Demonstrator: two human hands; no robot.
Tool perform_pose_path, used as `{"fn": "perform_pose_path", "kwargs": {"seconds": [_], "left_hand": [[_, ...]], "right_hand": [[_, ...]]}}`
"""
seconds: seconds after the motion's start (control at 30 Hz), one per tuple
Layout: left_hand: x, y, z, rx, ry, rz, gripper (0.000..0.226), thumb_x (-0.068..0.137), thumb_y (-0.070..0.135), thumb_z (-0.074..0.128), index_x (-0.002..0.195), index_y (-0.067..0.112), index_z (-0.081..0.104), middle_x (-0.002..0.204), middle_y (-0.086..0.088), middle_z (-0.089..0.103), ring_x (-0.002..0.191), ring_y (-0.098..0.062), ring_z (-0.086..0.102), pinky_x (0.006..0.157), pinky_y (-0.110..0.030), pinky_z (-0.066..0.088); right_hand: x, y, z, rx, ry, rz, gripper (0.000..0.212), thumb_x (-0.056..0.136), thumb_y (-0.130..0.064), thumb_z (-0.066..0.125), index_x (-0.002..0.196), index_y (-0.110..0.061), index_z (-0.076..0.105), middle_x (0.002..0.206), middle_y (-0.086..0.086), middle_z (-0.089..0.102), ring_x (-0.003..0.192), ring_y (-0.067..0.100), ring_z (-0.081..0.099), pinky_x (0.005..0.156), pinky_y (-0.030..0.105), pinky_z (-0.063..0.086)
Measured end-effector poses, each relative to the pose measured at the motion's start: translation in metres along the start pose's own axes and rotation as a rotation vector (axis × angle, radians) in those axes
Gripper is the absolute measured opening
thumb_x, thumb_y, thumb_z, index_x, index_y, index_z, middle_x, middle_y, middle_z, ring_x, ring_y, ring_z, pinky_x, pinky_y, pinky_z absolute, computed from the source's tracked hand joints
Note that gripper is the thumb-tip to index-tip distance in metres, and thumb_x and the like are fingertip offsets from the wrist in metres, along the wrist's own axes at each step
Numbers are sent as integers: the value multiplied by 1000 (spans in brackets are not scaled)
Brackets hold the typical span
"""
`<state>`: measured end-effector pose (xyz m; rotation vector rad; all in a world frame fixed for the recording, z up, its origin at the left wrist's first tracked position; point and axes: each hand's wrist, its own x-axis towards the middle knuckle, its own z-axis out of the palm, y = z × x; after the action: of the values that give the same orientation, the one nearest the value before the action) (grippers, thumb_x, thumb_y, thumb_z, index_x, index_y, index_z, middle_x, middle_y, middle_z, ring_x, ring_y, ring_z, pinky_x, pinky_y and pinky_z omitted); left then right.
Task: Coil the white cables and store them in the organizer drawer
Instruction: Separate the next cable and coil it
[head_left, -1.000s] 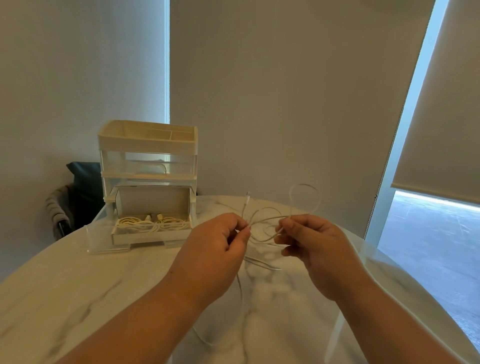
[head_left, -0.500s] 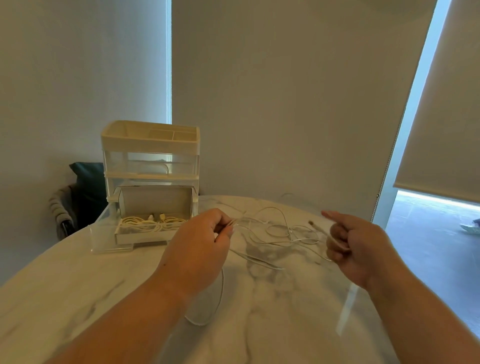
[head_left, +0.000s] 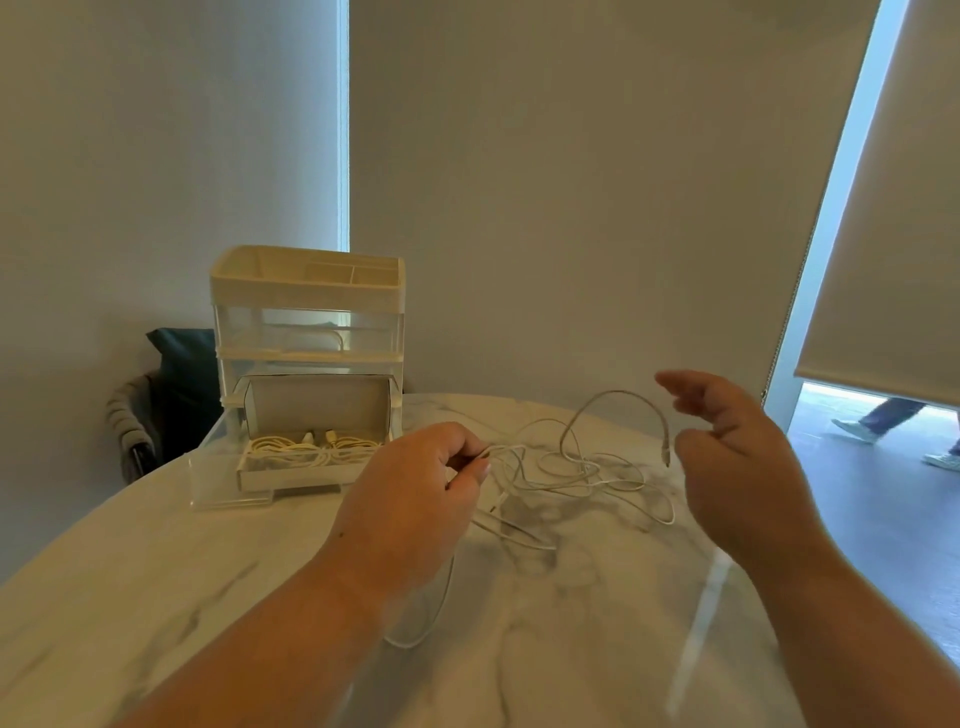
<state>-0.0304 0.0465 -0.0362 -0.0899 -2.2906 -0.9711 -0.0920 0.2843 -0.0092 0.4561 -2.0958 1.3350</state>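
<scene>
Coiling is the step in hand, and it has hardly begun. The left hand (head_left: 410, 499) has thumb and curled forefinger pinched on the cable (head_left: 571, 470) near one end. The rest of the cable lies in a loose tangle on the table (head_left: 156, 597) between the two hands, with one loop running back under the left wrist. The right hand (head_left: 748, 462) hangs open above the table, fingers loosely spread, holding nothing. The plug (head_left: 666, 460) at the cable's free end dangles from a raised arch just beside its thumb.

The drawer (head_left: 301, 479) stands pulled out at the foot of the organizer (head_left: 306, 296), to the left of the left hand. Finished coils (head_left: 311, 446) already lie in it, so at least one cable is stored, and this one is not yet wound.

The next move, I judge, calls for the right hand to take the strand near the plug and lay even loops into the left-hand pinch. The crossings in the tangle may snag, so slack should be drawn slowly.

For room, the table's far rim curves close behind the tangle and its right rim runs near the right forearm; a swung loop could slip over either. Toward the drawer the marble lies open. A chair (head_left: 156, 405) sits behind the left rim, apart from the work.
</scene>
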Motion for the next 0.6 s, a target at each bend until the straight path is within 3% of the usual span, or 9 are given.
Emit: {"fn": "perform_pose_path", "kwargs": {"seconds": [0.07, 0.13, 0.2, 0.27, 0.33, 0.37, 0.5, 0.6], "left_hand": [[-1, 1, 0, 5, -7, 13, 9, 94, 30, 63, 89, 35, 69, 74, 20, 64, 70, 4, 58, 58, -12, 42], [-1, 2, -1, 27, -17, 20, 9, 94, 29, 64, 90, 35, 70, 76, 21, 64, 75, 4, 58, 61, -15, 46], [-2, 3, -1, 44, -24, 24, 9, 93, 30, 64, 93, 35, 71, 80, 22, 65, 78, 4, 59, 65, -15, 49], [-2, 4, -1, 45, -35, 26, 10, 93, 31, 64, 95, 35, 72, 83, 22, 66, 79, 3, 59, 66, -11, 46], [-2, 5, -2, 20, -37, 24, 9, 92, 32, 65, 95, 35, 73, 83, 22, 66, 81, 4, 59, 66, -11, 46], [-2, 5, -1, 8, -37, 25, 9, 92, 32, 65, 94, 35, 74, 82, 22, 66, 81, 4, 59, 67, -12, 47], [-4, 7, 1, 10, -65, 35, 8, 91, 39, 66, 94, 39, 72, 84, 23, 65, 81, 5, 59, 74, -21, 53], [-4, 8, 2, 11, -92, 40, 9, 91, 43, 64, 92, 39, 72, 82, 21, 67, 81, 4, 61, 75, -27, 55]], "right_hand": [[-3, -7, 2, 440, -54, 1, 34, 97, -7, 42, 112, -20, 69, 99, 0, 73, 102, 16, 66, 79, 22, 48], [-7, -7, 7, 633, -126, 31, 39, 97, -27, 34, 108, -16, 70, 89, 12, 71, 93, 25, 66, 77, 35, 48], [-10, -4, 10, 513, -101, 7, 44, 95, -36, 31, 104, -24, 73, 94, 7, 72, 94, 24, 65, 79, 37, 48], [-10, -5, 9, 279, -71, -44, 40, 98, -37, 34, 99, -33, 73, 97, -6, 73, 97, 14, 66, 79, 30, 50], [-9, -8, 5, 108, -54, -55, 19, 97, -36, 54, 96, -36, 73, 94, -14, 72, 93, 1, 64, 74, 19, 48], [-9, -10, 5, 40, -96, -36, 9, 93, -35, 65, 98, -37, 72, 94, -15, 71, 91, -4, 63, 73, 14, 46], [-22, -8, 26, -140, -497, 34, 28, 82, -32, 79, 99, -52, 67, 102, -21, 67, 93, -2, 62, 78, 19, 47], [-24, -3, 38, -195, -496, 17, 19, 84, -32, 76, 78, -48, 69, 88, -26, 67, 85, -4, 62, 76, 19, 47]]}}
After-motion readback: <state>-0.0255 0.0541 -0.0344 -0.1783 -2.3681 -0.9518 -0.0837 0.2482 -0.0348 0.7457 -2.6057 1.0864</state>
